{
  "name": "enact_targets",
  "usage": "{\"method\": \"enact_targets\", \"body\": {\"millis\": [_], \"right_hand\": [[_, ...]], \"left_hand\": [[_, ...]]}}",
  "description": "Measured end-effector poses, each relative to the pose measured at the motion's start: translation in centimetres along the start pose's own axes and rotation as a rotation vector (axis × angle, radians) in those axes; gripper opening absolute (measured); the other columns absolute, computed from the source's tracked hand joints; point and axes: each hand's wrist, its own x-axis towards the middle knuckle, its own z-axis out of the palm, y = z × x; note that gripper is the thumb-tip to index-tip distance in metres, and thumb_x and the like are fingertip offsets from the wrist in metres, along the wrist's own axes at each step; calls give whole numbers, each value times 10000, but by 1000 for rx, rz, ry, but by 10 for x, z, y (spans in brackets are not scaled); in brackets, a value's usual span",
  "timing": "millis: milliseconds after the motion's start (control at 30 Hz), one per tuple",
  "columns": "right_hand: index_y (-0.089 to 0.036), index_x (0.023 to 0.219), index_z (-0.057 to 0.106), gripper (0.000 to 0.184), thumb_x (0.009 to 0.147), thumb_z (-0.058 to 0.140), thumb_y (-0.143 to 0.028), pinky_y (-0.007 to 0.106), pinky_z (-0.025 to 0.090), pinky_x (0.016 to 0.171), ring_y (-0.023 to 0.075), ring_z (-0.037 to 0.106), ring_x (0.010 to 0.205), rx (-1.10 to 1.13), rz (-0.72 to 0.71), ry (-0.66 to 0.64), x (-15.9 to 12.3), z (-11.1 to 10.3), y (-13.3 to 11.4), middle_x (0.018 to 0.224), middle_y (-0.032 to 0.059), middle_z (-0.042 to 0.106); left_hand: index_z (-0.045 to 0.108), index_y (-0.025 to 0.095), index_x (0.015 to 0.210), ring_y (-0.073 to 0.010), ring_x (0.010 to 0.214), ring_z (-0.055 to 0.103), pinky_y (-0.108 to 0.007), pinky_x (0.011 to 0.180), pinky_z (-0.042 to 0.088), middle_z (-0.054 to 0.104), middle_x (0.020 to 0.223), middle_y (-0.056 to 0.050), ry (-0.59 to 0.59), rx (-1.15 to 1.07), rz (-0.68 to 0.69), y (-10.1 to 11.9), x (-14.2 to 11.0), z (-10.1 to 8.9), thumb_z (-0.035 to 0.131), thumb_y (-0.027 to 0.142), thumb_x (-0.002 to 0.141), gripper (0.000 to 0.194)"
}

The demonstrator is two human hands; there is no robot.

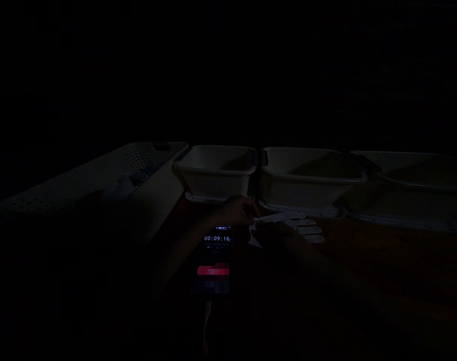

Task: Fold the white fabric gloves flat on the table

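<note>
A white glove (309,230) lies flat on the dark reddish surface, its fingers pointing right. My left hand (238,209) reaches across from the left, its bent fingers pinching the glove at the cuff end. Over the palm and cuff of the same glove rests my right hand (275,231). Deep shadow hides the right fingers, so their grip does not show.
A lit phone (216,260) with a running timer lies below my left forearm, a cable (206,323) at its lower end. Behind the hands stand three pale basins (215,183) (299,190) (409,200). A perforated basket (168,195) at left holds clear plastic (119,188).
</note>
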Motion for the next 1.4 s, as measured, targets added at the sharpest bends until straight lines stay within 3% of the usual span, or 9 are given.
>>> {"method": "enact_targets", "body": {"millis": [267, 467, 767, 967, 1167, 1400], "right_hand": [[-220, 1147, 563, 329, 850, 422, -209, 358, 444, 802, 206, 550, 970, -122, -58, 1, 0, 2, 4, 1127, 97, 579], [-224, 1159, 551, 345, 829, 452, -214, 391, 417, 849, 233, 501, 1050, -181, -120, -33, -2, 1, 6, 1212, 89, 527], [-194, 1061, 593, 278, 835, 432, -180, 334, 423, 750, 193, 533, 886, -175, -59, -75, 3, -8, -6, 1064, 100, 588], [-167, 1039, 597, 259, 837, 436, -159, 289, 416, 685, 163, 534, 787, -219, -19, -77, 4, -10, -10, 943, 98, 604], [-157, 1123, 556, 319, 838, 413, -153, 306, 430, 694, 174, 546, 807, -195, -31, -41, 2, -8, -6, 970, 107, 605], [-165, 1185, 518, 369, 830, 415, -145, 342, 423, 772, 202, 536, 911, -213, -79, -16, 0, -2, -1, 1078, 108, 584]], "left_hand": [[616, 110, 876, -70, 611, 533, -192, 577, 394, 615, 736, -18, 2, 46, -38, -10, 1, 5, 646, 119, 673, 205], [603, 107, 904, -96, 739, 573, -202, 642, 421, 629, 859, -54, -49, 22, -13, -4, -1, 1, 565, 126, 749, 160], [583, 121, 980, -100, 791, 581, -233, 708, 443, 619, 953, -62, -151, 44, 103, -2, -1, -1, 458, -33, 691, 351], [604, 152, 978, -125, 907, 553, -240, 779, 415, 605, 986, -51, -91, 224, 237, -4, -3, 1, 509, -14, 674, 360], [582, 148, 1029, -114, 804, 557, -220, 690, 417, 600, 976, -58, -102, 246, 221, -10, -2, 1, 562, 90, 707, 328], [591, 156, 1004, -100, 767, 537, -206, 662, 397, 592, 953, -49, -78, 326, 184, -8, -3, 2, 560, 82, 709, 306]]}}
